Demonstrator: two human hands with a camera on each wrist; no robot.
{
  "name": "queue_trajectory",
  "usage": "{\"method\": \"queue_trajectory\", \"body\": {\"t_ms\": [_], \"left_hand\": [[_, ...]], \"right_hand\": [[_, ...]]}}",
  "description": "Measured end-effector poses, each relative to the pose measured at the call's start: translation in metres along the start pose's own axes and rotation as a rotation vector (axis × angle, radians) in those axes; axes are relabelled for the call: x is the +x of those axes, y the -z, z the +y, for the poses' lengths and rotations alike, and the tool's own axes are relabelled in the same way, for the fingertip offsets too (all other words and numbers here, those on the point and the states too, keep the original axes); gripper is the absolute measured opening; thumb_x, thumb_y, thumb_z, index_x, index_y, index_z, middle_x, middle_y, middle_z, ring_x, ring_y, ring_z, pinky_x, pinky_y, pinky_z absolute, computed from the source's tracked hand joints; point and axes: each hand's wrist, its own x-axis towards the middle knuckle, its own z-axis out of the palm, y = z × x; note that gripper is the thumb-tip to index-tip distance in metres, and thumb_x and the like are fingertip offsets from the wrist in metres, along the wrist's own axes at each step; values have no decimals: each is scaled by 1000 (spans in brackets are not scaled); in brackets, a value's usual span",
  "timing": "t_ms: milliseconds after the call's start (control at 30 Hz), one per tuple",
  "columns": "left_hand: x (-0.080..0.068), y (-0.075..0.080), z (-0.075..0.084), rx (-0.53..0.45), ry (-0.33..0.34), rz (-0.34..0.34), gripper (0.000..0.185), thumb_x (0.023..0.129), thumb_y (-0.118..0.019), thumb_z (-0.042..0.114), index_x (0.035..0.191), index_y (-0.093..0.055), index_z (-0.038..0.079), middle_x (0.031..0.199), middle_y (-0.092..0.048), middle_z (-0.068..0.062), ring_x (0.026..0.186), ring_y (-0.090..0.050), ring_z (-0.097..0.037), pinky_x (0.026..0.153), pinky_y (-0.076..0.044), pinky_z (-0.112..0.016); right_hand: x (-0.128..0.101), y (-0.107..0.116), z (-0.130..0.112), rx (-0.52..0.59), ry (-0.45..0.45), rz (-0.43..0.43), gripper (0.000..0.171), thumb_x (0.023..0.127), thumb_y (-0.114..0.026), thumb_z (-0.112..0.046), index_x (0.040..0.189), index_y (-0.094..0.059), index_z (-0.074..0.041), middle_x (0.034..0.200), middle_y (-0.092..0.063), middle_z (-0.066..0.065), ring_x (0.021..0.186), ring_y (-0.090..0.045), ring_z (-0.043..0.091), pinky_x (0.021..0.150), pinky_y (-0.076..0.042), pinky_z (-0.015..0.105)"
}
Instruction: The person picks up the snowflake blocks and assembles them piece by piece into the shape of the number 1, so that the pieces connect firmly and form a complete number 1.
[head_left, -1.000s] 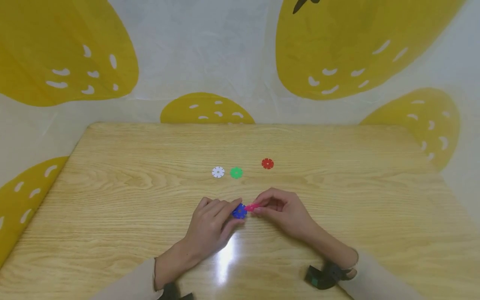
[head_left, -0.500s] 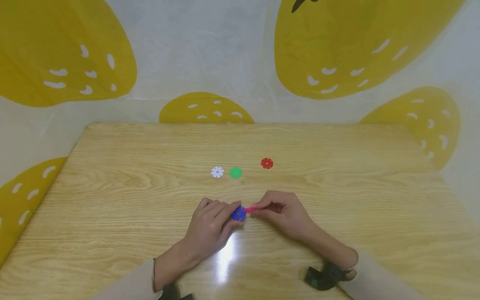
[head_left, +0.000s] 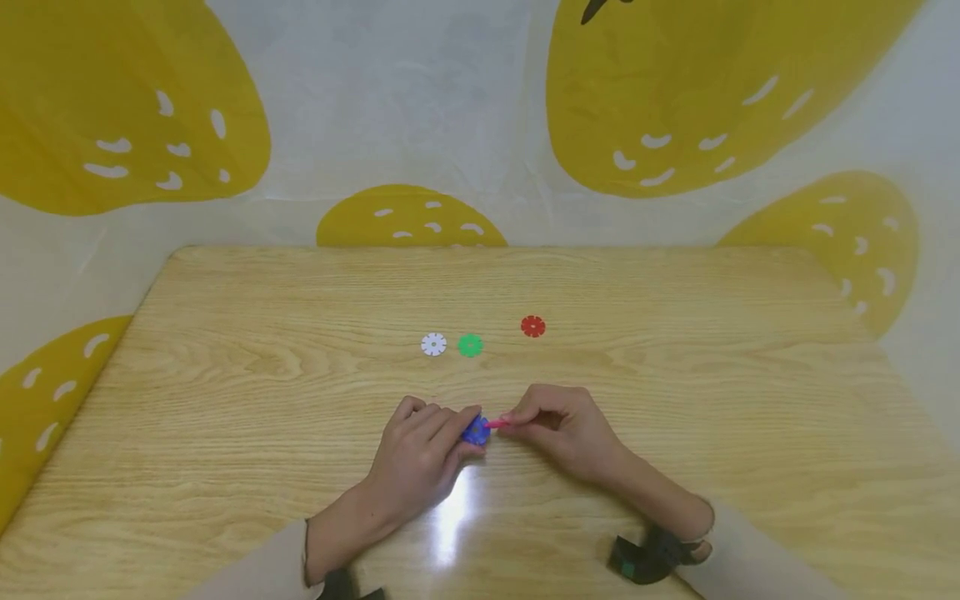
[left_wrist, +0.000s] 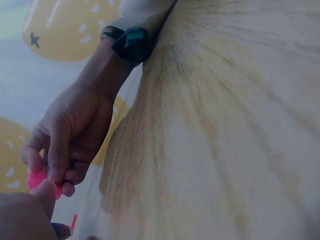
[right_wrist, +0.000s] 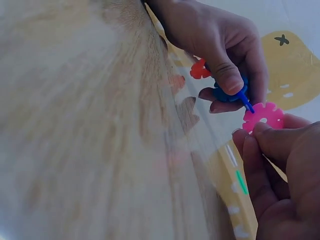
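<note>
Close together over the bench (head_left: 712, 333), our hands face each other: the right hand (head_left: 573, 437) pinches one pink disc (right_wrist: 264, 116) at its fingertips, the disc's edge touching blue pieces (head_left: 472, 437) held between thumb and fingers of the left hand (head_left: 423, 446). We cannot tell how many are blue, but one orange-red disc (right_wrist: 200, 69) shows beside them. Beyond both hands lie one white disc (head_left: 433, 344), one green disc (head_left: 470, 345) and, farthest right, one red disc (head_left: 533, 326).
</note>
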Motion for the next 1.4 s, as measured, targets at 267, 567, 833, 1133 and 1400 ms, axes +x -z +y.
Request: {"method": "queue_trajectory", "body": {"t_ms": [267,567,833,1133,1400], "left_hand": [[0,0,0,-3,-8,-13,38,77,-65,31,101,-65,1,78,-65,-1,62,-58,-11,63,-40,-30],[1,2,1,-61,-31,12,38,76,-67,31,100,-66,2,76,-65,0,61,-58,-9,65,-39,-31],[2,3,2,-65,-29,-10,39,76,-66,33,101,-66,2,76,-65,1,62,-58,-9,67,-38,-32],[1,2,1,-78,52,-51,42,78,-65,33,108,-63,4,85,-65,0,70,-58,-10,71,-37,-32],[0,2,0,-79,85,-44,45,75,-68,34,110,-62,6,89,-66,1,72,-58,-9,72,-36,-31]], "right_hand": [[-3,1,2,72,-67,-16,19,69,-61,22,77,-59,5,78,-62,19,73,-62,30,62,-51,35],[-10,2,19,143,-68,-52,19,71,-60,21,78,-58,3,82,-63,19,76,-62,32,63,-50,38],[-7,1,12,123,-59,-46,22,69,-59,24,76,-57,3,80,-62,20,76,-62,31,64,-50,36],[-3,-1,0,87,-80,-4,19,71,-59,22,80,-57,5,80,-60,18,75,-61,29,65,-50,35],[-3,-1,-2,80,-141,45,16,73,-59,19,83,-59,7,81,-60,19,73,-59,33,63,-50,39]]}}
